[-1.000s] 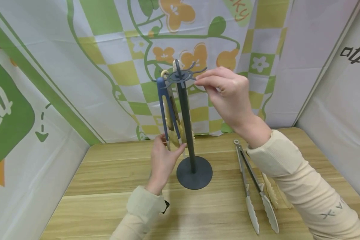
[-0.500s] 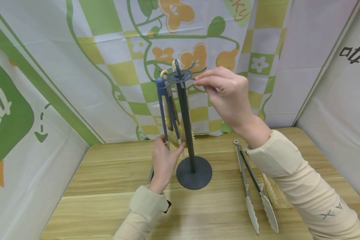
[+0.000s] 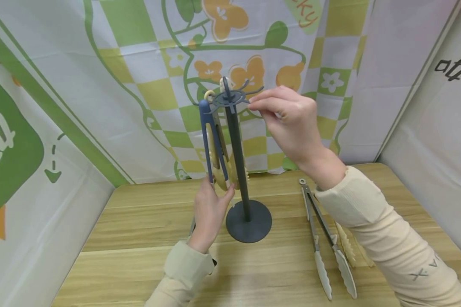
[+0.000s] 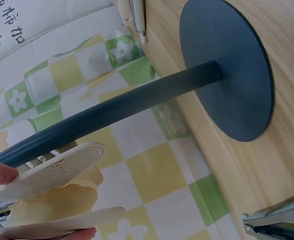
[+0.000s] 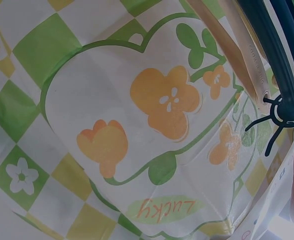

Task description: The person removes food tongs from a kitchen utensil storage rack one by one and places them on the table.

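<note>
Head view: the blue tongs are hanging off the left side of a dark utensil stand, handle end up and legs pointing down. The left hand has them by the pale tips, and the left wrist view shows the thumb on one tip and fingers under the other, so that's a proper hold. Squeezed in right next to those tips is a pale yellow utensil (I can't make out its whole shape back there).

The right hand is up at the top of the stand, thumb and fingertips pinching the end of one of the hooks.

The stand's round base sits flat on the wooden desk, in from the back edge and well away from the left one. Over toward the right edge lie some gray tongs with white scalloped ends, legs spread, ring end toward the far right corner. Just beside them there's a cream utensil, partly covered by the right sleeve.

Past the back edge hangs a printed sheet, green and yellow checks with orange flowers.
</note>
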Demonstrator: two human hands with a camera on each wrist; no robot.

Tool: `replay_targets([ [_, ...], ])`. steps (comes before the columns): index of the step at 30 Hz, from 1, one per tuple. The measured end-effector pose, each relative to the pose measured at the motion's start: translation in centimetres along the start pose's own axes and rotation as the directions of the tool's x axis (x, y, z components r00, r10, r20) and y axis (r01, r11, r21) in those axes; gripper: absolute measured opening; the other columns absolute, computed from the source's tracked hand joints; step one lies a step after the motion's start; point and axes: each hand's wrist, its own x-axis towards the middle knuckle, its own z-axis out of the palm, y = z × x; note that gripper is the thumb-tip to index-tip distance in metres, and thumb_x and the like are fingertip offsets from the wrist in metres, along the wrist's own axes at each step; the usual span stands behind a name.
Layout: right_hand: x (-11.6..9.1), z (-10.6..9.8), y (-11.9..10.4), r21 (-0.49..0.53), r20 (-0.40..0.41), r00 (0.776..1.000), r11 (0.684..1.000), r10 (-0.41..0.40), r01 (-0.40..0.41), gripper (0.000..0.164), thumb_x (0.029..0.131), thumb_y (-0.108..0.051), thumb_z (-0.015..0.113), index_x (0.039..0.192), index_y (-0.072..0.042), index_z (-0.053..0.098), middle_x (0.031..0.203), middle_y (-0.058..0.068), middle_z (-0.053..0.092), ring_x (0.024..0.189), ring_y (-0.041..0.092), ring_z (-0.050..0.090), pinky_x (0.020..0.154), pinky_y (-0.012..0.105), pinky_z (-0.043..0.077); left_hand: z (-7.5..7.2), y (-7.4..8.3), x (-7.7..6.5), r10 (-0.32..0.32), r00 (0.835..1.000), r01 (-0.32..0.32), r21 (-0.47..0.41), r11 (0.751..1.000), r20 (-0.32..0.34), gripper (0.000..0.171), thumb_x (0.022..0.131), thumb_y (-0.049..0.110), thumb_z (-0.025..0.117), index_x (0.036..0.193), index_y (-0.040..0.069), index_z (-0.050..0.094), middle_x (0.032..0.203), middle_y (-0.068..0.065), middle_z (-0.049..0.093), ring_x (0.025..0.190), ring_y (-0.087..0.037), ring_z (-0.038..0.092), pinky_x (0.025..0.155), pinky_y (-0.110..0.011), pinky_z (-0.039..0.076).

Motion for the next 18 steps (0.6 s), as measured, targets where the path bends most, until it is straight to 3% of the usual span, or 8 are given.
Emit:
replay_targets([
  [11,-0.07,0.02,-0.06,0.013,-0.005,1.0,1.0,-0.003,0.003,0.015,0.082,0.007,0.061,0.075,0.001,0.072,0.079,0.011,0.069,0.075,0.021,0.065,0.077,0.027,0.052,-0.54,-0.41,-0.32,0.076,0.995,-0.073,0.047,0.996,-0.066,0.037,0.077,0.023,0.068,0.095,-0.007,0.055,0.063,-0.009,0.055,0.04,-0.012,0.039,0.032,-0.02,0.031],
  [18,-0.06,0.0,-0.02,-0.001,-0.004,1.0,1.0,-0.004,0.004,0.015,0.082,0.007,0.061,0.075,0.001,0.072,0.079,0.011,0.069,0.075,0.022,0.065,0.077,0.027,0.053,-0.81,-0.55,-0.25,0.104,0.992,-0.1,0.062,0.993,-0.068,0.041,0.078,0.021,0.068,0.098,-0.012,0.055,0.076,-0.018,0.061,0.047,-0.02,0.052,0.037,-0.027,0.043],
])
